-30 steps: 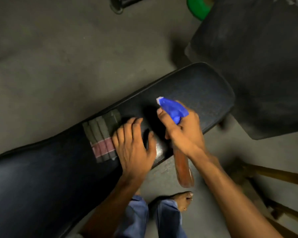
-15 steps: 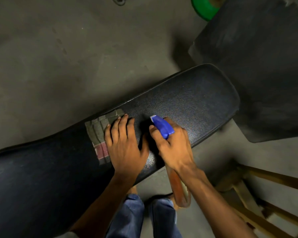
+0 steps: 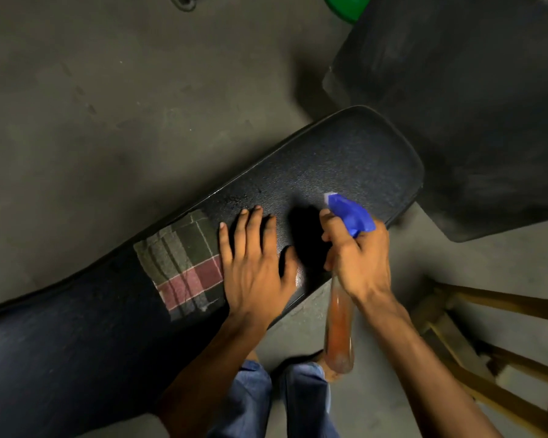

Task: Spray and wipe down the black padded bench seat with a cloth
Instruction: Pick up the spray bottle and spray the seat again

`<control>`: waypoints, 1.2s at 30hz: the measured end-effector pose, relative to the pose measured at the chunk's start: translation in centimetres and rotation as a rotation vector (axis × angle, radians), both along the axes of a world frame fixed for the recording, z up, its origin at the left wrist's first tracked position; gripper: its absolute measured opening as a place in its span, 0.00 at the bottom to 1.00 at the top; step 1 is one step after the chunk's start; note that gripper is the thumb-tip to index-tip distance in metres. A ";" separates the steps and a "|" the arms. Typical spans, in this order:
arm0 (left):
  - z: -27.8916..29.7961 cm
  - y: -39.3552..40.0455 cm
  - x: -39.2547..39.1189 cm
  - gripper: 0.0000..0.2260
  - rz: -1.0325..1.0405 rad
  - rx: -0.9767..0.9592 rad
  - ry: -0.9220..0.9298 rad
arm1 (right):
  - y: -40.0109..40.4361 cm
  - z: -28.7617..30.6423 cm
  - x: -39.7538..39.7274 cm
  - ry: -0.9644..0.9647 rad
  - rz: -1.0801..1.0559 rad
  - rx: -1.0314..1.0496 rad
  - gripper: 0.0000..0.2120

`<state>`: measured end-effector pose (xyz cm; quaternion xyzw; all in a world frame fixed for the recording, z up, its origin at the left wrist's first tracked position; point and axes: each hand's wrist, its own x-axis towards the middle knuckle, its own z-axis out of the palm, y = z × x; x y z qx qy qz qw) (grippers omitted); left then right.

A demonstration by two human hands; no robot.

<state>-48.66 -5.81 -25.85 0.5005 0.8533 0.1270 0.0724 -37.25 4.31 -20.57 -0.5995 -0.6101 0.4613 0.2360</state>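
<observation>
- Since the earlier frames, the spray bottle (image 3: 345, 273) has been carried back toward the rounded far end of the seat, and the left hand (image 3: 253, 263) has been slid along with the cloth (image 3: 184, 263), more of which is now exposed.
- The black padded bench seat (image 3: 345, 162) is laid diagonally across the view, its long axis running from lower left to upper right, with the rounded end at upper right.
- The unwiped stretch is judged to lie ahead of both hands, toward that rounded end; the right hand (image 3: 358, 260) is the nearer of the two to it.
- The seat is seen as pebbled black vinyl with a piped edge; fine specks between the hands and the far end may be spray droplets, though the light is too dim to be sure.
- The cloth, checked in grey-green and dull red, is pressed flat on the seat under the heel of the left hand, whose fingers are spread and laid open on the vinyl.
- The right hand is closed round the neck of the bottle, one finger set near the trigger; the blue nozzle is aimed at the far end, and the orange-tinted body hangs down past the near edge of the seat.
- The two hands are held apart, a dark shadow lying between them.
- Beyond the seat, a second dark pad (image 3: 472, 105) is seen at upper right, a wooden frame (image 3: 487, 343) at lower right, and grey floor (image 3: 108, 105) all round.
</observation>
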 end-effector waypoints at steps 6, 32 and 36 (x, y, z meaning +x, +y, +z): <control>-0.3 0.2 0.3 0.26 0.026 0.004 0.015 | 1.0 0.6 2.4 0.031 -0.124 0.019 0.18; -1.4 1.6 2.9 0.26 -0.120 0.062 0.037 | 1.8 -0.4 9.7 -0.019 -0.404 0.197 0.05; -1.6 1.7 2.9 0.26 -0.118 0.064 0.041 | 0.0 -0.8 10.6 -0.033 -0.413 0.186 0.11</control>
